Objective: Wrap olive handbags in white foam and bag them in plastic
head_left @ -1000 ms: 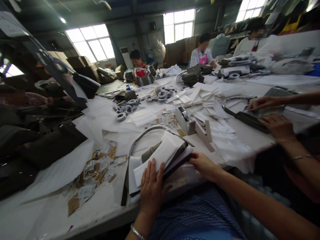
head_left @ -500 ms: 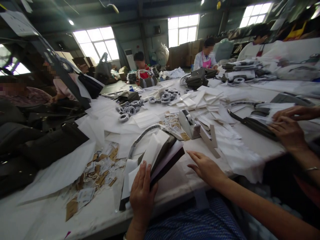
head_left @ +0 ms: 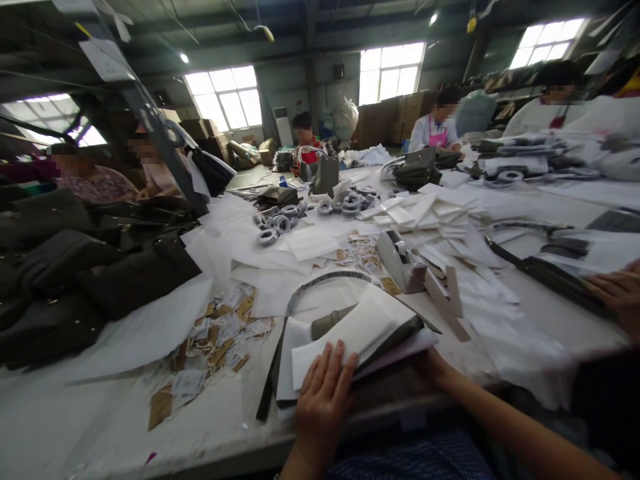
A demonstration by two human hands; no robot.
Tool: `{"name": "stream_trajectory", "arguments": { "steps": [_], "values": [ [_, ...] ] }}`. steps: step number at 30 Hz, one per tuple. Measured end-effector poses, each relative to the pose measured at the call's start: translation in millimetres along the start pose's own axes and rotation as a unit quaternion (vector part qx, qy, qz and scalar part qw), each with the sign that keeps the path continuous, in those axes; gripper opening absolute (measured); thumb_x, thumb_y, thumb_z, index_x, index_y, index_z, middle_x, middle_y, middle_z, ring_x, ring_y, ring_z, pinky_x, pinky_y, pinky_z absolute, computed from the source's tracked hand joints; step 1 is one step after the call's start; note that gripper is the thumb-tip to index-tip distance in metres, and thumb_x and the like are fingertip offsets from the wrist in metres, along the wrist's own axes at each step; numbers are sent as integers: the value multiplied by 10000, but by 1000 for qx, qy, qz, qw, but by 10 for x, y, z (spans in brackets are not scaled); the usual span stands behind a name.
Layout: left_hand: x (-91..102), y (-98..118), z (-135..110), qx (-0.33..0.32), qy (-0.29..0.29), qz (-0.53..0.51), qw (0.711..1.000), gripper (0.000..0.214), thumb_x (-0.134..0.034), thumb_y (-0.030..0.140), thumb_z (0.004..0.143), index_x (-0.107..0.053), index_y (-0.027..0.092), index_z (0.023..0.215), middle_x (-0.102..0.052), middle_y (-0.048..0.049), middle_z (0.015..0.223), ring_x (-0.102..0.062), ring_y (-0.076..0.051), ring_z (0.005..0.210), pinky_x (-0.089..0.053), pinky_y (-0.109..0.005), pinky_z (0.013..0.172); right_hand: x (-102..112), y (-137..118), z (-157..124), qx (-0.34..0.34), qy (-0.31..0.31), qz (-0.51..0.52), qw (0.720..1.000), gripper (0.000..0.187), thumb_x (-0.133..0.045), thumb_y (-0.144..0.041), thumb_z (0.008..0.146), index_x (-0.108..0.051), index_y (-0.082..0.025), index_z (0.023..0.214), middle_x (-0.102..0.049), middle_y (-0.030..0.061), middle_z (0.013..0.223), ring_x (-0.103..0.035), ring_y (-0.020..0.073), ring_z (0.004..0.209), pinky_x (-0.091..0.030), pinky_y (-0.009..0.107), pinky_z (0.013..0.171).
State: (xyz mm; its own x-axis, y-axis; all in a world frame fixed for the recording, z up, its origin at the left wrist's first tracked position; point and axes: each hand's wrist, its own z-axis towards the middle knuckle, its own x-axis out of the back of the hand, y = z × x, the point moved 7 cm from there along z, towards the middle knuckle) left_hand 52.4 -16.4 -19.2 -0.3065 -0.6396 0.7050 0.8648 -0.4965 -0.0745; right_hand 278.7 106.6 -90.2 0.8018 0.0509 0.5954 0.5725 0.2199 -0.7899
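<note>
1. A long white table (head_left: 215, 427) runs across the room, with people seated and working along its far side.
2. A pile of dark bags (head_left: 135, 280) covers the table's left end.
3. Loose white sheets (head_left: 425, 210) overlap in a heap near the middle.
4. One dark bag (head_left: 400, 338) lies at the near edge, directly in front of the person; its loop handle (head_left: 320, 280) arches away on the far side.
5. A folded white sheet (head_left: 360, 327) rests slantwise on top of that bag.
6. The left hand (head_left: 325, 390) lies flat on the sheet's near edge, fingers extended and gripping nothing.
7. The right hand (head_left: 429, 363) is at the bag's right end, in shadow and partly hidden; I cannot tell whether its fingers grip.
8. At far right, a co-worker's hand (head_left: 617, 293) touches another dark bag.
9. A tape dispenser (head_left: 411, 275) stands just beyond the person's bag.
10. Small brown and white tags (head_left: 220, 333) lie scattered to its left.
</note>
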Motion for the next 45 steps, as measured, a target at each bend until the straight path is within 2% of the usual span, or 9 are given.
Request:
{"name": "stream_trajectory", "arguments": {
  "steps": [5,7,12,15,19,26,32,39,45],
  "values": [
    [-114,170,-14,-28,-19,15,999,447,-403,150,1009,-504,267,1429,-560,-35,1441,-535,-251,1320,-528,-372,1021,981,114,61,-86,225,131,962,363,-570,-481,869,-662,-225,1108,-728,101,1105,-688,298,1058,-546,458,966],
    [-145,214,-3,-28,-31,24,999,462,-371,131,1012,-495,269,1435,-550,-34,1451,-542,-253,1313,-538,-372,1012,1109,-138,258,-60,207,91,972,338,-596,-472,866,-676,-236,1094,-732,75,1109,-688,271,1056,-533,409,979],
    [-117,245,5,-29,-37,41,998,476,-317,134,1020,-476,264,1449,-531,-36,1469,-544,-252,1312,-550,-370,999,359,-718,1026,2,-95,-104,990,255,-618,-389,892,-733,-233,1058,-751,31,1061,-692,233,1020,-531,313,926],
    [-71,245,-37,-32,-30,53,998,485,-321,118,1014,-480,271,1446,-555,-26,1448,-555,-240,1302,-543,-355,1006,-131,-705,1420,-35,-158,-169,972,193,-749,-350,829,-737,-180,921,-747,55,964,-691,252,972,-531,367,911],
    [-42,242,-90,-30,-14,66,997,473,-340,130,1016,-501,286,1433,-580,-6,1425,-569,-222,1287,-531,-330,1009,-460,-534,1681,-95,-173,-234,952,282,-652,-352,942,-641,-150,1138,-648,92,1182,-638,233,1049,-534,456,917],
    [-64,214,-80,-31,6,63,998,451,-348,152,1025,-517,298,1417,-585,2,1420,-589,-211,1262,-527,-319,998,-450,-342,1749,-112,-187,-167,961,244,-628,-352,958,-644,-144,1085,-662,48,1051,-658,186,874,-578,355,760],
    [-103,169,-65,-27,-3,50,998,438,-325,186,1037,-515,301,1415,-575,4,1428,-582,-216,1271,-541,-334,983,-22,-614,1925,-6,-83,-21,996,325,-683,-457,887,-640,-135,870,-623,-13,738,-583,120,632,-488,251,583],
    [-218,44,-38,-3,-26,50,998,458,-365,169,1023,-463,318,1445,-516,11,1479,-553,-223,1304,-540,-366,1002,493,-1175,1384,135,-97,77,983,414,-717,-570,787,-704,-171,897,-710,39,793,-651,192,730,-519,296,659],
    [-250,-38,38,-3,-54,52,997,454,-360,184,1028,-451,304,1456,-508,4,1483,-543,-223,1313,-535,-375,1015,429,-1186,414,255,-154,-35,954,195,-543,-260,958,-685,-227,1088,-756,63,1034,-712,208,954,-554,294,841]
  ]
}}
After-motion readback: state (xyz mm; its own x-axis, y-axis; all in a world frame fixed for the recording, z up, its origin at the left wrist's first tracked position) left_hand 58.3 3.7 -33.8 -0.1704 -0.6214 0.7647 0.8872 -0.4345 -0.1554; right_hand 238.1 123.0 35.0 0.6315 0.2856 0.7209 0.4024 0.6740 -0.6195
